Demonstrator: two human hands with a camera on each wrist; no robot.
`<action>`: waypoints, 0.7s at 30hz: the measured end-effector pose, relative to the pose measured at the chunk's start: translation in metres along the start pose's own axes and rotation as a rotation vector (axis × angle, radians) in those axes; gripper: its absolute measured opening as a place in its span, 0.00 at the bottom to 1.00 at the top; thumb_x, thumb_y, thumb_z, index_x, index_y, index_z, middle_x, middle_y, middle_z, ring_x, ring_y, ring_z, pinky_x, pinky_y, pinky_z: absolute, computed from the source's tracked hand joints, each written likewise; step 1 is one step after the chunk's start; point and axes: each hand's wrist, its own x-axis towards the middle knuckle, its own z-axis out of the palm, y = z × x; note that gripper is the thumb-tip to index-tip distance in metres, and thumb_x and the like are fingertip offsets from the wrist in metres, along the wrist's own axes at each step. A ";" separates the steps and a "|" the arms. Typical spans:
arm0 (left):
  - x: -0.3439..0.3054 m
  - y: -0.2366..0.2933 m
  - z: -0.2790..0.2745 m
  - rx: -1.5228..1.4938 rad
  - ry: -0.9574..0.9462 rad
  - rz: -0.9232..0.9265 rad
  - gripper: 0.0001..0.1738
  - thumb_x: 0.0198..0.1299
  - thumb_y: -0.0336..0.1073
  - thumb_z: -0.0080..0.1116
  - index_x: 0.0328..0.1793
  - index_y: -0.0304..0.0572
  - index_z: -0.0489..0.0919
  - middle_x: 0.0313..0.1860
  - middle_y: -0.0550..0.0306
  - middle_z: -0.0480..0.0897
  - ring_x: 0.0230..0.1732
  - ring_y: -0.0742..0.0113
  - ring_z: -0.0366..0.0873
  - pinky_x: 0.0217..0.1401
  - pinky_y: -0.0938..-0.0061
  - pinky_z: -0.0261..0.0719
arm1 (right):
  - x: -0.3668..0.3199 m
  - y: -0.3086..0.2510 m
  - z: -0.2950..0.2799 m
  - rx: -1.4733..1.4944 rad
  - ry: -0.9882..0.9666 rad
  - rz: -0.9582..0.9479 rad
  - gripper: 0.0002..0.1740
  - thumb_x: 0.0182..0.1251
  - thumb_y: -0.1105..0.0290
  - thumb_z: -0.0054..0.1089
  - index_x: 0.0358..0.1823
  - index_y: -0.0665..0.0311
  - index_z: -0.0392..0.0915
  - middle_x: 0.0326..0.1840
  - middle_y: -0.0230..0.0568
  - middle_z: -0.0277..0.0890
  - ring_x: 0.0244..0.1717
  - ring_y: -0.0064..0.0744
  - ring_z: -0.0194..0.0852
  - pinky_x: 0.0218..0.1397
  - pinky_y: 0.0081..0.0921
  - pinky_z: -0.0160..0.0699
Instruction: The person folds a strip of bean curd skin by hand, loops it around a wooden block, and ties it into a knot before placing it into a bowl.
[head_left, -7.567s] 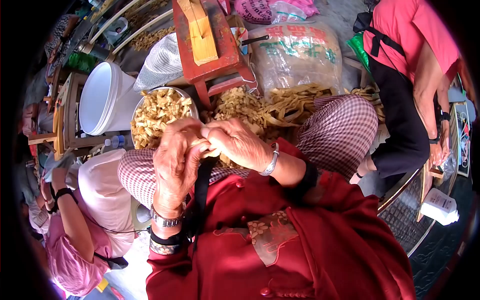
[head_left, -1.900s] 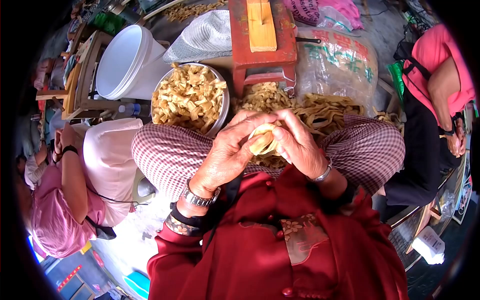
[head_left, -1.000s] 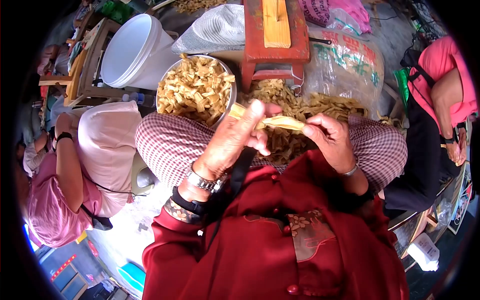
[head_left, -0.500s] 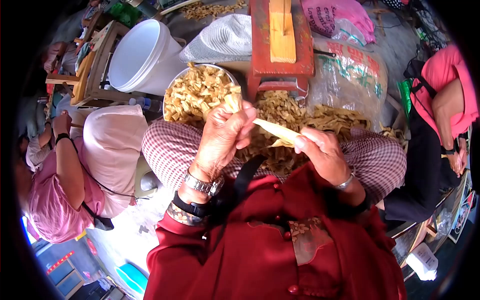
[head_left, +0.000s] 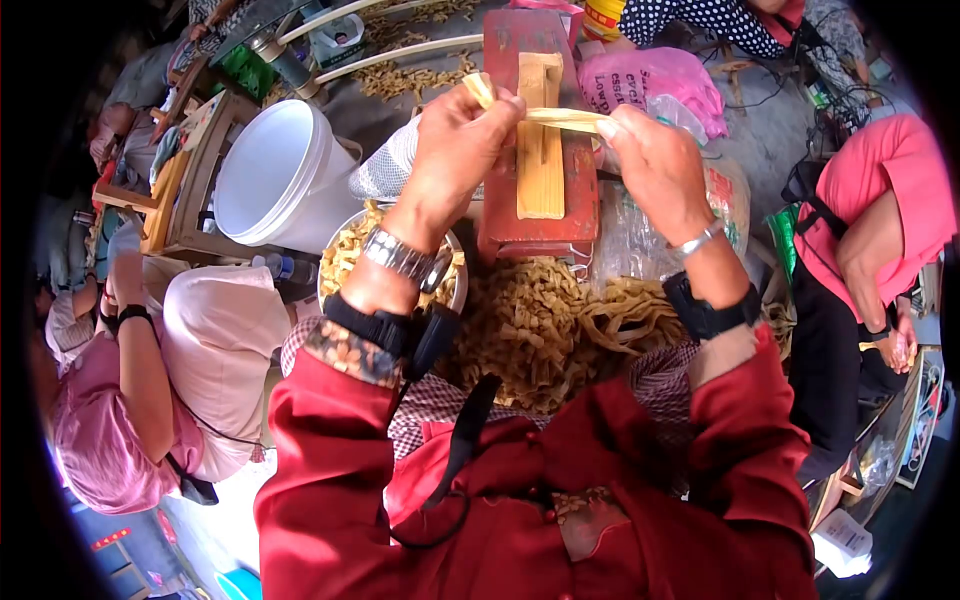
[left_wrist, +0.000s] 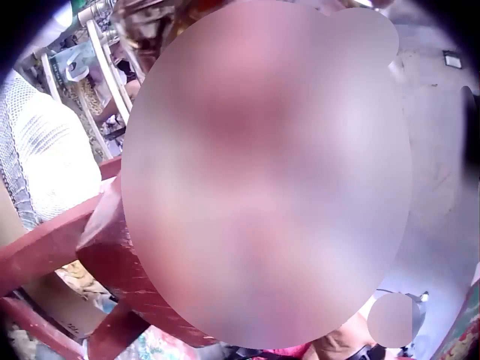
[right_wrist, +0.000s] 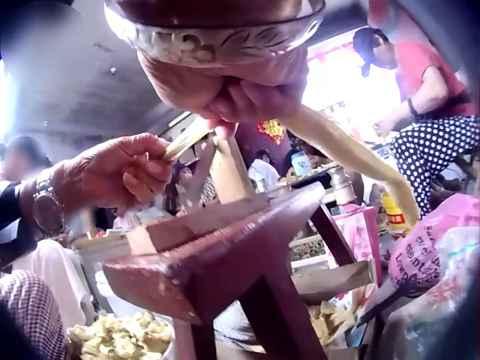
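Note:
A pale yellow, flat fibrous strip [head_left: 562,118] is stretched between the two hands, above a red wooden stool [head_left: 499,190]. The left hand [head_left: 455,150] pinches one end between thumb and fingers, with a short folded end sticking up past them. Facing it, the right hand [head_left: 662,175] grips the strip's other part; in the right wrist view a long tail [right_wrist: 352,154] trails from that hand. Under the strip, a yellow wooden board [head_left: 541,185] lies on the stool, with an upright wooden piece [right_wrist: 231,169] rising from it. A large blur hides most of the left wrist view.
A basin [head_left: 462,285] of knotted yellow pieces stands left of the stool, beside a white bucket [head_left: 265,175]. Loose pieces and strips [head_left: 520,330] are heaped before the stool. Seated people flank both sides; a pink bag [head_left: 650,85] sits behind at right.
Earlier both hands worked a yellow piece close together over the lap. They then drew apart with a strip between them, and have moved forward and up to above the stool.

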 end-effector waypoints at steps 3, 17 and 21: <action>0.016 -0.057 -0.011 0.600 0.172 0.221 0.09 0.62 0.35 0.55 0.36 0.36 0.80 0.24 0.58 0.82 0.17 0.78 0.68 0.20 0.83 0.66 | -0.025 0.028 0.047 -0.117 0.003 0.021 0.09 0.66 0.65 0.48 0.30 0.61 0.71 0.19 0.52 0.72 0.24 0.53 0.75 0.26 0.44 0.69; -0.162 -0.069 -0.021 0.085 -0.319 -0.503 0.23 0.66 0.50 0.54 0.37 0.32 0.78 0.24 0.63 0.77 0.23 0.80 0.68 0.24 0.86 0.66 | -0.146 -0.116 0.042 0.568 -0.082 -0.208 0.07 0.56 0.74 0.60 0.28 0.60 0.70 0.21 0.36 0.67 0.24 0.35 0.73 0.25 0.32 0.71; -0.172 -0.071 0.001 -0.451 -0.165 -0.934 0.21 0.70 0.48 0.44 0.43 0.36 0.76 0.26 0.59 0.79 0.23 0.73 0.73 0.28 0.79 0.74 | -0.176 -0.134 0.059 0.719 -0.258 -0.233 0.07 0.59 0.72 0.59 0.28 0.61 0.68 0.23 0.37 0.66 0.26 0.37 0.72 0.29 0.32 0.71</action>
